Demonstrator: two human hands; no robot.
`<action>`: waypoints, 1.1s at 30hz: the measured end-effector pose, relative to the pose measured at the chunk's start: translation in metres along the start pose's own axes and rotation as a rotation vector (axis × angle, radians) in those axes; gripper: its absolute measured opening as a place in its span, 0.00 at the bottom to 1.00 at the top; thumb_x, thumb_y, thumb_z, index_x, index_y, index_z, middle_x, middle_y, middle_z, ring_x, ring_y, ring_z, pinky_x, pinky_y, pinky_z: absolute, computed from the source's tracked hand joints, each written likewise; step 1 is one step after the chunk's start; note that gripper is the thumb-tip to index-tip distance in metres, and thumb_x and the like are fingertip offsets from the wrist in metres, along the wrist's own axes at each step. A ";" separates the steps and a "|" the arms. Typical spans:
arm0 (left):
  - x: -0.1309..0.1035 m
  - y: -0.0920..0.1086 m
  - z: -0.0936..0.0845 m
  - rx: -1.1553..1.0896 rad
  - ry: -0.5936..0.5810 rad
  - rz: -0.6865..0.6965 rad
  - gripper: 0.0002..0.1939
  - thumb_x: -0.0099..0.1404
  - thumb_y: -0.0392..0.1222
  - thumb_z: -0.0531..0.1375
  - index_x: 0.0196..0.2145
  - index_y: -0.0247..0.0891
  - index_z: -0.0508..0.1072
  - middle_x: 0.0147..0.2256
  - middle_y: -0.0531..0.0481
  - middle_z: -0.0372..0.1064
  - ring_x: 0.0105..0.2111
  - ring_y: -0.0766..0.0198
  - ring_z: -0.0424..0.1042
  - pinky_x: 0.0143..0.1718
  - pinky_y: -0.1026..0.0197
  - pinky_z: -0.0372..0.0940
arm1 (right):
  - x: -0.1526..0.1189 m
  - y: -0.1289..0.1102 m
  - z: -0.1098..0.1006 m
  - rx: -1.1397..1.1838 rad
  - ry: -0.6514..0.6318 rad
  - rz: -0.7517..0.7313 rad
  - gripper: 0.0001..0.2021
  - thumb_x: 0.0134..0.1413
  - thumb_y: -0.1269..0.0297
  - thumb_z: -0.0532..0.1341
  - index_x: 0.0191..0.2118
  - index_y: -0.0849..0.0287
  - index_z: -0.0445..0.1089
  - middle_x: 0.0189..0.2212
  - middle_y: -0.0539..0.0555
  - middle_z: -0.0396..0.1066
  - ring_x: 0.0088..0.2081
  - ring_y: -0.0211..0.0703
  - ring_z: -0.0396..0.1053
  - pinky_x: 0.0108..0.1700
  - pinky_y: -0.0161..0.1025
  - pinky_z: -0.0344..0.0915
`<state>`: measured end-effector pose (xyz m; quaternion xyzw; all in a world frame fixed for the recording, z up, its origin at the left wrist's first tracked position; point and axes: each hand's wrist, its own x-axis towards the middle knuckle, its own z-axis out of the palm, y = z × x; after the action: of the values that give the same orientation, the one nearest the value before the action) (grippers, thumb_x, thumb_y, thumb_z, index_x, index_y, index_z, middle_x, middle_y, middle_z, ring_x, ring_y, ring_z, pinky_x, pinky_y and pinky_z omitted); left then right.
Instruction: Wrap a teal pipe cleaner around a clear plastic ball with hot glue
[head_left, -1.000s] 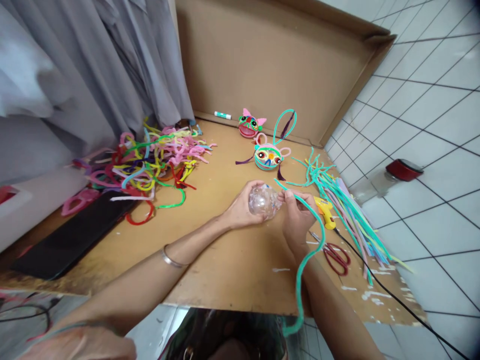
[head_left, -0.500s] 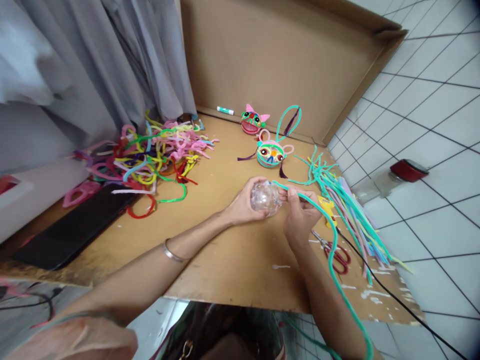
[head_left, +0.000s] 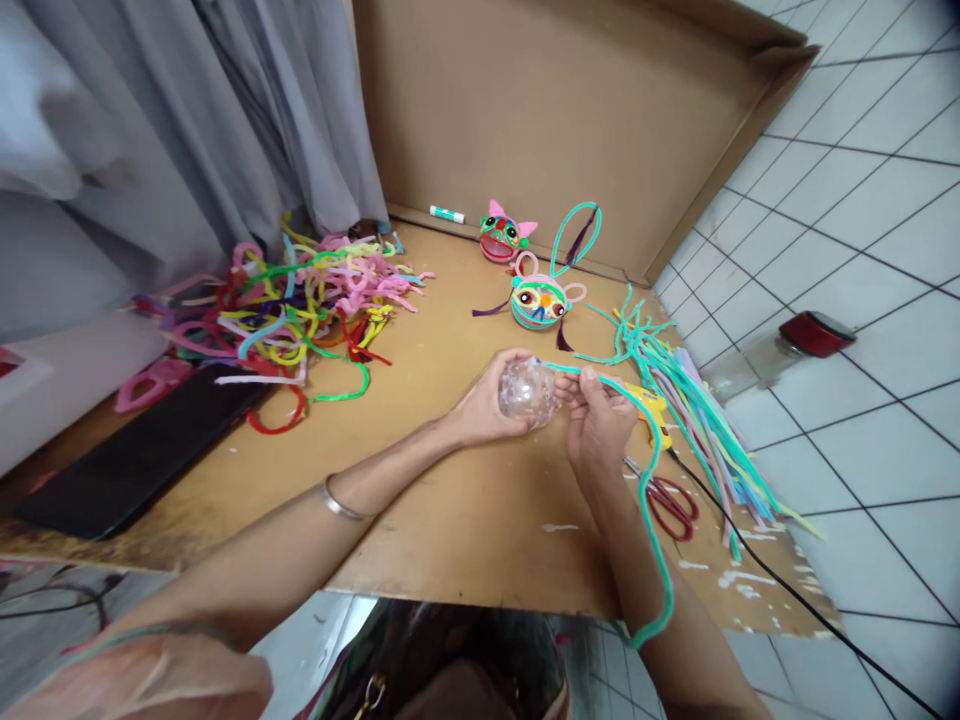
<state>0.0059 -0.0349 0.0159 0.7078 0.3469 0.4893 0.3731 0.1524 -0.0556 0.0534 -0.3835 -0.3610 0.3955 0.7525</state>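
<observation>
My left hand [head_left: 491, 405] is closed around a clear plastic ball [head_left: 526, 393], holding it just above the table. At the ball's right side, my right hand [head_left: 600, 420] pinches a long turquoise pipe cleaner [head_left: 654, 530]. One end of that pipe cleaner meets the upper right of the ball; whether it is stuck there I cannot tell. The rest curves over my right hand and hangs down past the forearm. Beyond my hands sit a decorated ball with a face and pink loop ears [head_left: 540, 303] and a smaller face ball with pink pointed ears [head_left: 501, 235].
Loose coloured pipe cleaners [head_left: 300, 300] are heaped at the left, beside a black flat slab [head_left: 135, 450]. On the right lie a turquoise and pastel bundle [head_left: 697, 420], a yellow glue gun [head_left: 651, 412] with a black cord, and red-handled scissors [head_left: 675, 510]. A glue stick [head_left: 447, 214] rests by the cardboard [head_left: 525, 110].
The hanging stretch of turquoise pipe cleaner has swung left and up, its bend now nearer my right forearm. My right hand has shifted slightly; my left hand still holds the ball.
</observation>
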 end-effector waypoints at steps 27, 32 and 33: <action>-0.001 -0.001 0.000 -0.014 -0.011 0.021 0.41 0.48 0.44 0.67 0.58 0.37 0.58 0.57 0.39 0.63 0.60 0.47 0.66 0.64 0.45 0.62 | 0.015 -0.008 -0.009 0.055 -0.107 0.028 0.13 0.49 0.57 0.71 0.38 0.57 0.74 0.24 0.46 0.77 0.26 0.35 0.75 0.32 0.35 0.72; -0.001 0.000 0.001 -0.030 -0.007 0.000 0.40 0.47 0.43 0.68 0.57 0.38 0.59 0.57 0.39 0.64 0.59 0.47 0.66 0.64 0.43 0.61 | 0.017 -0.014 -0.009 -0.011 -0.146 -0.066 0.12 0.48 0.57 0.71 0.35 0.57 0.75 0.24 0.47 0.76 0.25 0.35 0.73 0.33 0.36 0.71; -0.001 0.000 0.001 -0.032 -0.006 -0.002 0.40 0.47 0.43 0.67 0.57 0.39 0.59 0.57 0.39 0.64 0.60 0.46 0.66 0.64 0.43 0.61 | 0.017 -0.015 -0.010 -0.013 -0.149 -0.069 0.11 0.48 0.58 0.71 0.36 0.56 0.74 0.24 0.46 0.76 0.26 0.35 0.73 0.33 0.36 0.71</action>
<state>0.0070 -0.0363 0.0151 0.7029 0.3388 0.4921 0.3859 0.1728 -0.0497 0.0664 -0.3455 -0.4315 0.3945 0.7341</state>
